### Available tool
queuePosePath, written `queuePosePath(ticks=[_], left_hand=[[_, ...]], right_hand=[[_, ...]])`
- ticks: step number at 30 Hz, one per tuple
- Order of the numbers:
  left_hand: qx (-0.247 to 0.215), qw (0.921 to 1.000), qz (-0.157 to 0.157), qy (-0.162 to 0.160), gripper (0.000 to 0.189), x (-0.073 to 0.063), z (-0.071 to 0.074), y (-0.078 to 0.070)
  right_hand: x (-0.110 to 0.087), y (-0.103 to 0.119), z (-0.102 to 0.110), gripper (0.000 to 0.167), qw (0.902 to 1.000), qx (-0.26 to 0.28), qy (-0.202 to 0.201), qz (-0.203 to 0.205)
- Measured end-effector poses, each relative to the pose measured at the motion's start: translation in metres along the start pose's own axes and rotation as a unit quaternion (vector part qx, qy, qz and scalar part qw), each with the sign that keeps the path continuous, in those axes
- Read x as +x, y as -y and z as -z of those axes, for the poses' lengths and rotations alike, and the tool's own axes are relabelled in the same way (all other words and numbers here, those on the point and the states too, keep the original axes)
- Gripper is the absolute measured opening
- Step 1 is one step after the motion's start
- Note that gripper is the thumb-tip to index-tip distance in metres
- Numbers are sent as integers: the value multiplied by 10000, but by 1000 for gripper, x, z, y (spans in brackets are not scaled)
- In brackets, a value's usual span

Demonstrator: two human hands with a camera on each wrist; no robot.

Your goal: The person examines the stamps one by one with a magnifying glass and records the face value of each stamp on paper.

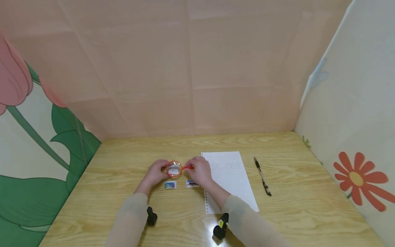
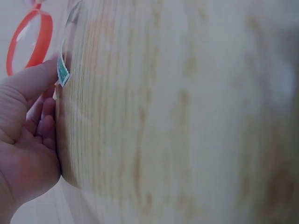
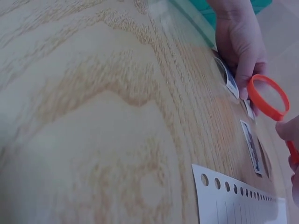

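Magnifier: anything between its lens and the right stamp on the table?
Nothing visible: in the head view, only bare table separates the magnifier from the right stamp. The right hand, holding the magnifier, hides that stamp's right end there, but the right wrist view shows it uncovered.

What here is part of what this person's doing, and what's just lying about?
Seems part of the job:
red-rimmed magnifying glass, in the right grip
small paper slip, at the left grip
blue-green stamp and second stamp, close by

Lying about, for now:
pen
lined sheet with handwriting, though it might be notes for the job
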State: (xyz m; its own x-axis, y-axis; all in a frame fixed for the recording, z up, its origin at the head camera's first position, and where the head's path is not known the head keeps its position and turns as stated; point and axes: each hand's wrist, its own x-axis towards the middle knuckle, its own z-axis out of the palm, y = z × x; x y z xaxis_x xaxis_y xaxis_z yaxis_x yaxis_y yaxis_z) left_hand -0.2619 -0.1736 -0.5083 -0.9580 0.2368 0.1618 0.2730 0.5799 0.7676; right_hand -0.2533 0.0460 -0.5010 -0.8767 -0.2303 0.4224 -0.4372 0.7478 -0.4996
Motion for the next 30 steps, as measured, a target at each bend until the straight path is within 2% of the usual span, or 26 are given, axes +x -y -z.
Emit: queuePosePath(ticks=[7, 15, 22, 26, 30], left_hand=[[-14, 10000, -35, -6, 41, 0, 0, 1], [-93, 9998, 198, 45, 42, 1, 0, 1], [48, 10000, -33, -18, 42, 0, 1, 2], [-22, 9999, -124, -16, 40, -1, 1, 1], [-91, 9997, -243, -27, 39, -1, 1, 0]], right_hand=[[2, 1, -1, 9, 9998, -56, 157, -139], [2, 3, -1, 9, 9998, -3, 135, -161], [2, 1, -2, 8, 9996, -12, 206, -185], [1, -3, -1, 7, 9993, 73, 274, -248], [-3, -8, 5, 7, 9994, 250, 190, -132]])
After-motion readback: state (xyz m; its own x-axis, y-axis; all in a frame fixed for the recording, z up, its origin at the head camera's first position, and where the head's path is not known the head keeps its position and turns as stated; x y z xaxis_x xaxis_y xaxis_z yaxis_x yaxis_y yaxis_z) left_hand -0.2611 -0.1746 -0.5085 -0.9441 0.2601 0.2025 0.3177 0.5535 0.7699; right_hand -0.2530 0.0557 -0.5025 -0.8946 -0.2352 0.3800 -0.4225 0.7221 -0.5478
